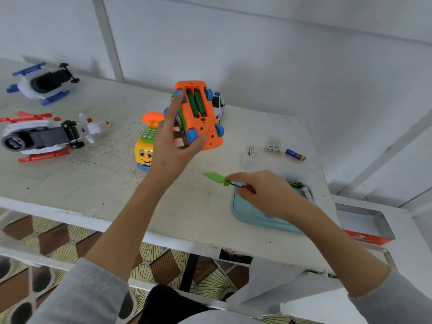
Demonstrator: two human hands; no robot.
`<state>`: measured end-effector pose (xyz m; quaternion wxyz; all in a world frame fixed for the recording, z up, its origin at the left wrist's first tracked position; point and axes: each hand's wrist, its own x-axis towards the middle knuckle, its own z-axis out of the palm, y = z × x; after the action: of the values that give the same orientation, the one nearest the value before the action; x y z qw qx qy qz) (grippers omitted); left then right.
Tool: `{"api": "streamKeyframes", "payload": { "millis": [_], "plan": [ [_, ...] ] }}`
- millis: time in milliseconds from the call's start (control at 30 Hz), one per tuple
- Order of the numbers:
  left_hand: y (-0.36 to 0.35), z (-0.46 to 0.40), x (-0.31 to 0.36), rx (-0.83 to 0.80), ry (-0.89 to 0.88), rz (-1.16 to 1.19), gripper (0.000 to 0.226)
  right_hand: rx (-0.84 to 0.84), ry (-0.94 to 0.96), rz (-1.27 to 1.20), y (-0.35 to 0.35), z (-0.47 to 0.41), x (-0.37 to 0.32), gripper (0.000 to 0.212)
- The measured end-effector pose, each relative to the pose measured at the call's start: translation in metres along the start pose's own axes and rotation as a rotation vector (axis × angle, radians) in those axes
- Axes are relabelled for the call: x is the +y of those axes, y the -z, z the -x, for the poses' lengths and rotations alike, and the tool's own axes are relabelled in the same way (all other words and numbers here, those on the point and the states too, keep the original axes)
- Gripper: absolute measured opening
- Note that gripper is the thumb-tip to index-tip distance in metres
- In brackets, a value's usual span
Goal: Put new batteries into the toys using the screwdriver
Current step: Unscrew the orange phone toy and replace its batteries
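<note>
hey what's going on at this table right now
A person is changing toy batteries. Their left hand holds an orange toy car with blue wheels upside down, two green batteries sitting in its open compartment. The right hand pinches a small green cover and a red-handled screwdriver above a light blue tray.

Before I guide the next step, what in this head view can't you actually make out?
- Battery polarity in the orange toy car: markings too small.
- Screwdriver: mostly hidden inside the right hand grip, which also holds the green cover.
- Teal tray contents: mostly covered by that hand.
- White car: behind the orange car in the left hand.
- Loose batteries' labels: blurred.
</note>
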<state>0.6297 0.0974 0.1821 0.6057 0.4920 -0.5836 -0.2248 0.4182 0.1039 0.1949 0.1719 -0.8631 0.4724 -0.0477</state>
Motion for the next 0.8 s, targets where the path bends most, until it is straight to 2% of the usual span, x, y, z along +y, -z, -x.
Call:
{"api": "streamKeyframes", "payload": {
  "millis": [167,400,467,567,667,800],
  "plan": [
    [-0.003,0.006,0.005,-0.019,-0.008,0.003,0.076,-0.156,0.101,0.076,-0.009,-0.012,-0.017,0.036],
    [-0.002,0.012,0.003,-0.043,0.013,0.034,0.077,-0.314,0.013,-0.005,0.007,-0.008,-0.01,0.053],
    [-0.002,0.012,0.002,-0.061,0.022,0.048,0.078,-0.328,-0.013,-0.025,0.017,-0.002,-0.003,0.051],
    [-0.004,0.01,0.001,-0.096,0.013,0.047,0.08,-0.338,-0.039,-0.049,0.031,0.009,0.01,0.034],
    [-0.011,0.006,0.001,-0.124,0.019,0.059,0.081,-0.262,-0.061,-0.116,0.049,0.017,0.024,0.021],
    [-0.018,0.0,-0.005,-0.191,0.023,0.067,0.082,0.131,-0.023,-0.277,0.069,0.027,0.03,0.021]
  ]
}}
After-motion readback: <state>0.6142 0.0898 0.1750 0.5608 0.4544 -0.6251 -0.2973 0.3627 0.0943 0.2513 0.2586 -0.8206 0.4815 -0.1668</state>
